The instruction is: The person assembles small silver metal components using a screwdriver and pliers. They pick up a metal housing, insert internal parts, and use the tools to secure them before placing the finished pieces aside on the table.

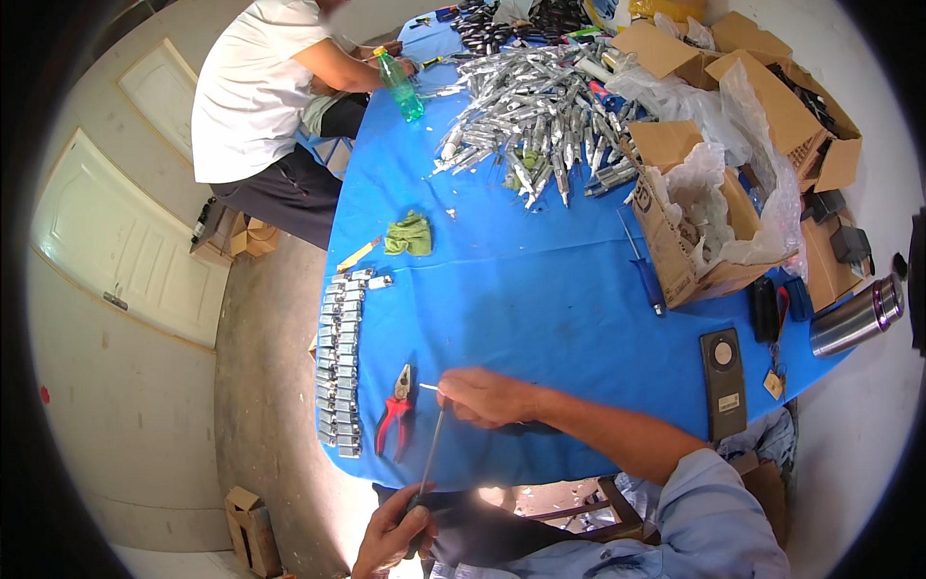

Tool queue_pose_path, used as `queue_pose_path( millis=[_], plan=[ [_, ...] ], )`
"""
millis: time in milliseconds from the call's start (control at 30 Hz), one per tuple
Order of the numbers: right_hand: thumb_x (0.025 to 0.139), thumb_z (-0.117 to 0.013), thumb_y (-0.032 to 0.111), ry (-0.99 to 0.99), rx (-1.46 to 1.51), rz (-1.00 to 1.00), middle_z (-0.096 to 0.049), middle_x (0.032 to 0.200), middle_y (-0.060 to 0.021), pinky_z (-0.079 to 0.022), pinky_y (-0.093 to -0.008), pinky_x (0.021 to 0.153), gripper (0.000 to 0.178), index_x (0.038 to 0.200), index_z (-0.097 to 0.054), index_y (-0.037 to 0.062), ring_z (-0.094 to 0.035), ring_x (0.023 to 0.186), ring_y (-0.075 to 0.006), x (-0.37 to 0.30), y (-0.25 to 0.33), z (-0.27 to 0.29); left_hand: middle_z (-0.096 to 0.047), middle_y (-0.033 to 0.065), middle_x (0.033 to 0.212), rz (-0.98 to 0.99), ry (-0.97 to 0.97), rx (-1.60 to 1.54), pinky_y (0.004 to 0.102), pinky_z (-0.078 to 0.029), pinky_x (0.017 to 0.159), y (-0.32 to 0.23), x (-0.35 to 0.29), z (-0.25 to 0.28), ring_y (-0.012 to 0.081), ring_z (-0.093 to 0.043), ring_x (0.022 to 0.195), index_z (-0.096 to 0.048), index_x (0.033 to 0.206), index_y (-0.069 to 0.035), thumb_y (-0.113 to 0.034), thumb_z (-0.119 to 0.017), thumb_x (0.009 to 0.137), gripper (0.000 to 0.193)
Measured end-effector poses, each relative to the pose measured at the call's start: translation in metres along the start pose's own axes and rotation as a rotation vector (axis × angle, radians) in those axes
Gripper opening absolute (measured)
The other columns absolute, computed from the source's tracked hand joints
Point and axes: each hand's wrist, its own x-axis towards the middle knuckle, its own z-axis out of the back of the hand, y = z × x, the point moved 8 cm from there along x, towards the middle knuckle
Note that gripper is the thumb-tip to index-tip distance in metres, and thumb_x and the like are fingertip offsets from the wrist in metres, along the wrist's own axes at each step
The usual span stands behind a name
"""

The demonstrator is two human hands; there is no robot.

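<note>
At the near edge of the blue bench (540, 289), right hand (482, 396) pinches a thin pin (427, 387) between closed fingertips. Left hand (394, 531), below the bench edge, grips the dark handle of a long screwdriver (431, 454), shaft running up to the right hand. Red-handled pliers (396, 413) lie just left of it. Further left, a row of small metal parts (340, 362). Far end: pile of silvery parts (540, 116), another person (256, 96) seated at far left.

Bright daylight, soft shadows, fisheye bending, dark vignetted rim
</note>
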Motion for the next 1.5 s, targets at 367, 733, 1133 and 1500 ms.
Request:
queue_pose_path(
  millis=[367, 733, 1133, 1500],
  plan=[
    [0.112, -0.036, 0.036, -0.106, -0.224, 0.153, -0.045, 0.072, 0.0007, -0.038, -0.0300, 0.052, 0.036, 0.095, -0.050, 0.0082, -0.042, 0.059, -0.0097, 0.007, -0.002, 0.004, -0.061, 0.0027, 0.069, 0.129, -0.146, 0.158, 0.0246, -0.043, 0.048, -0.006, -0.007, -0.009, 0.0076, -0.055, 0.054, -0.054, 0.146, -0.002, -0.021, -0.062, 0.104, 0.046],
    [0.112, -0.037, 0.035, -0.117, -0.228, 0.096, -0.043, 0.071, 0.0024, -0.035, -0.0286, 0.051, 0.034, 0.092, -0.049, 0.0097, -0.041, 0.058, -0.0087, 0.001, 0.007, -0.006, -0.060, 0.0050, 0.067, -0.002, -0.180, 0.482, 0.0315, -0.049, 0.049, -0.015, -0.006, 0.009, 0.0127, -0.058, 0.054, -0.057, 0.141, -0.002, -0.018, -0.063, 0.103, 0.042],
    [0.113, -0.041, 0.041, -0.154, -0.064, 0.087, -0.043, 0.072, 0.0024, -0.035, -0.0273, 0.050, 0.038, 0.093, -0.048, 0.0100, -0.038, 0.057, -0.0084, -0.005, 0.011, -0.002, -0.059, 0.0096, 0.076, -0.553, -0.540, 1.510, 0.0415, -0.051, 0.046, -0.042, -0.007, -0.017, 0.0271, -0.063, 0.055, -0.063, 0.139, -0.011, -0.023, -0.079, 0.089, 0.054],
    [0.113, -0.041, 0.039, -0.205, -0.280, 0.111, -0.048, 0.071, -0.0014, -0.042, -0.0327, 0.057, 0.044, 0.086, -0.051, 0.0064, -0.047, 0.061, -0.0125, -0.003, 0.019, -0.001, -0.064, 0.0192, 0.080, -0.377, -0.349, 1.485, 0.0489, -0.055, 0.052, -0.039, -0.004, -0.003, 0.0384, -0.068, 0.061, -0.051, 0.145, -0.007, -0.012, -0.063, 0.095, 0.052]
  ],
)
